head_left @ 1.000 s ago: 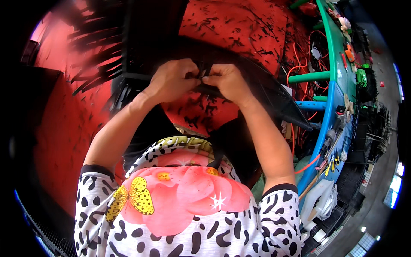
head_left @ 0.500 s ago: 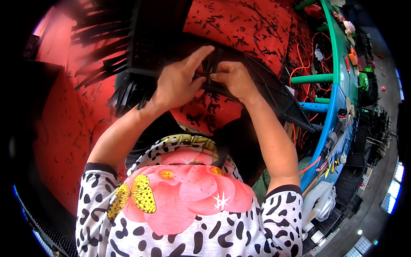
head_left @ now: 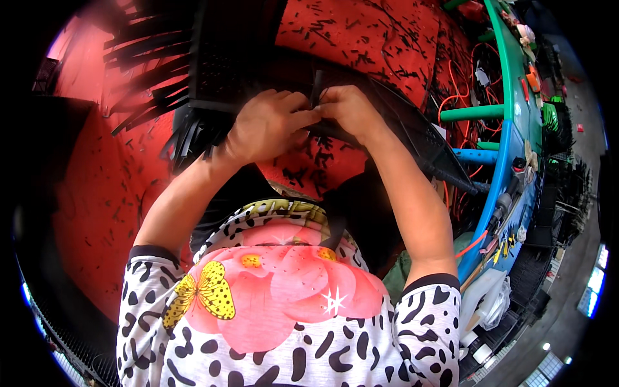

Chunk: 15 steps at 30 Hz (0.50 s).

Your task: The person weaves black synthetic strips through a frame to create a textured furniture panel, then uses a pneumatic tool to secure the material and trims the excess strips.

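My two hands meet in front of my chest over a dark, perforated black panel or tray. A narrow black strip stands up between them. My right hand pinches the strip's lower part between thumb and fingers. My left hand is closed, its fingers bent and thumb reaching to the right hand's fingertips. Whatever sits inside the left fingers is hidden. Long black strips fan out to the left of a black box-like piece, and shorter ones hang below it, near my left wrist.
Red sheeting scattered with many small black scraps covers the floor. At the right stands a green and blue frame with orange-red cords under it. Tools, including a dark cylindrical power tool, and a clear plastic bag lie along it.
My left hand has curled its extended index finger and moved right to the right hand's fingertips. The right hand has shifted slightly up and left.
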### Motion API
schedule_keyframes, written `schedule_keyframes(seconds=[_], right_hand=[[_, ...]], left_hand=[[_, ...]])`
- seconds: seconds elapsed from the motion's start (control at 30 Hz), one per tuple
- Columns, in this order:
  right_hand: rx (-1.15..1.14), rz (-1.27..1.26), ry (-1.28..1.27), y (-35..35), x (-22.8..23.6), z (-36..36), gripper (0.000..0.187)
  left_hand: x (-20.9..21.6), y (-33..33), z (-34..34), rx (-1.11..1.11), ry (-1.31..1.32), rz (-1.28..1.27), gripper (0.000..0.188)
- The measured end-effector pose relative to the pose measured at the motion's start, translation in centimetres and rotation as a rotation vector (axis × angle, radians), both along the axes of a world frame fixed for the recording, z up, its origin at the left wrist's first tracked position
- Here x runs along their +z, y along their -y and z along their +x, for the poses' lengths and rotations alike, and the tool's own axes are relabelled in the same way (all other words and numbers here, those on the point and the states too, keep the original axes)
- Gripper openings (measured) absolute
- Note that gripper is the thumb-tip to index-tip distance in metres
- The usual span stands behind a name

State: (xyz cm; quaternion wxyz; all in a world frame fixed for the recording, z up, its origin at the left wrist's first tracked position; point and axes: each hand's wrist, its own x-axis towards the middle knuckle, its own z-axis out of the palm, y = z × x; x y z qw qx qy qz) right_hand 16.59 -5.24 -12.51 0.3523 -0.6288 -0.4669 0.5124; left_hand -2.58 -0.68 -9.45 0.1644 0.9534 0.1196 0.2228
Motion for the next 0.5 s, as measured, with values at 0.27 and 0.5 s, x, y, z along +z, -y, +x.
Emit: schedule_keyframes(seconds=[0.27,0.5], right_hand=[[-0.054,0.075,0.070,0.2,1.0,-0.9,0.012],[0.241,0.180,0.346,-0.1,1.9,0.3,0.034]], left_hand=[[-0.6,-0.1,-0.3,0.037,-0.003,-0.021,0.033],[-0.6,-0.3,-0.2,0.018,0.025,-0.030,0.034]])
